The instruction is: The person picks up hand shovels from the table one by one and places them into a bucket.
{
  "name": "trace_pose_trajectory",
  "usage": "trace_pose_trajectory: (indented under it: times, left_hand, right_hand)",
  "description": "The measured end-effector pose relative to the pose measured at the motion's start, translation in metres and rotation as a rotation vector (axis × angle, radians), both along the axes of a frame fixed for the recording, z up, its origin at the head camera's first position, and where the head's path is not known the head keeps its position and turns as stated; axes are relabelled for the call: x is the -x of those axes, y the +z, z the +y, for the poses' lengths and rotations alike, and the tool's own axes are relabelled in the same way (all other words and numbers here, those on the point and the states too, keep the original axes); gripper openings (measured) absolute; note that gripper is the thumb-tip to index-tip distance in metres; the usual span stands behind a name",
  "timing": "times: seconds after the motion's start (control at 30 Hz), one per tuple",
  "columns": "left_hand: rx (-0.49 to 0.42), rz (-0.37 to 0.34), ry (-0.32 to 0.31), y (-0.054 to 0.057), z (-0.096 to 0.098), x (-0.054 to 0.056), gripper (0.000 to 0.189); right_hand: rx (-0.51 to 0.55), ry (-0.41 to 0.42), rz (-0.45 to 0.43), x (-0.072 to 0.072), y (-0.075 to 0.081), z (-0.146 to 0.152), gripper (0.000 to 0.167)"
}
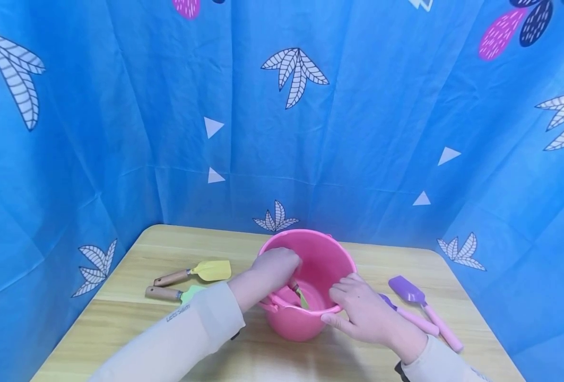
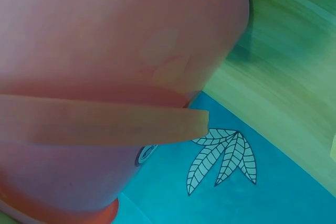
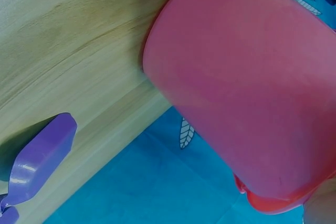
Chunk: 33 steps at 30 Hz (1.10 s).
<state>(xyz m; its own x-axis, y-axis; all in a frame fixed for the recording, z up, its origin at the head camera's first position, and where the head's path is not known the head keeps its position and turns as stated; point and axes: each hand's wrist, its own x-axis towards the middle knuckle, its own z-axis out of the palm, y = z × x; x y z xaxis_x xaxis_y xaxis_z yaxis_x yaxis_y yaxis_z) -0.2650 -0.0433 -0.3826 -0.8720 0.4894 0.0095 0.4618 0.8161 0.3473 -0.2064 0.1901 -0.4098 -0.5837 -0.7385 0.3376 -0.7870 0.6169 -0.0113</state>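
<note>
Leftmost, a yellow scoop: lies on the table well to the left of the left hand, brown handle pointing away from that hand, blade towards it.
Pale green tool: lies just on the wearer's side of the yellow scoop, also left of the left hand; the left sleeve hides part of its head.
Left hand: reaches over the rim, fingers curled on a handle, fingertips partly hidden.
Pink bucket: stands on the table, beneath the left hand and left of the right one.
Green-bladed tool: is held inside the bucket, below and right of the left hand, blade pointing down; whether it touches the bottom cannot be told.
Right hand: grips the bucket's right rim, thumb outside, fingers over the edge.
Two purple-headed tools: lie side by side right of the right hand, pink handles slanting towards the wearer; the right hand partly covers the nearer head.
Blue curtain: hangs beyond both hands, printed with leaves.
</note>
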Motion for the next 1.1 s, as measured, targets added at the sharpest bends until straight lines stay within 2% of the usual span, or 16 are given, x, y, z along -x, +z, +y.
trace_pose_trajectory:
  times: [0.2, 0.33, 0.47, 0.7, 0.9, 1.1]
  left_hand:
    - [-0.117, 0.0, -0.062, -0.003, -0.003, 0.001, 0.016]
    - [-0.137, 0.015, -0.096, -0.002, -0.004, 0.0, 0.009]
    - [-0.142, 0.034, -0.102, 0.001, -0.007, -0.002, 0.008]
    - [-0.184, 0.046, -0.08, 0.009, -0.017, -0.009, 0.019]
    - [-0.192, 0.139, -0.05, 0.014, -0.034, -0.012, 0.02]
    - [-0.248, 0.237, -0.027, 0.019, -0.049, -0.014, 0.021]
  right_hand:
    - [0.003, -0.006, -0.01, 0.0, 0.0, 0.0, 0.032]
    - [0.001, -0.015, -0.018, 0.0, 0.0, 0.0, 0.031]
    - [-0.001, -0.012, -0.013, 0.0, 0.0, 0.0, 0.032]
    - [-0.013, -0.031, -0.027, -0.001, 0.002, 0.0, 0.031]
    - [-0.012, -0.015, -0.015, 0.001, 0.002, 0.0, 0.031]
    - [-0.004, 0.001, -0.001, 0.001, 0.0, 0.001, 0.032]
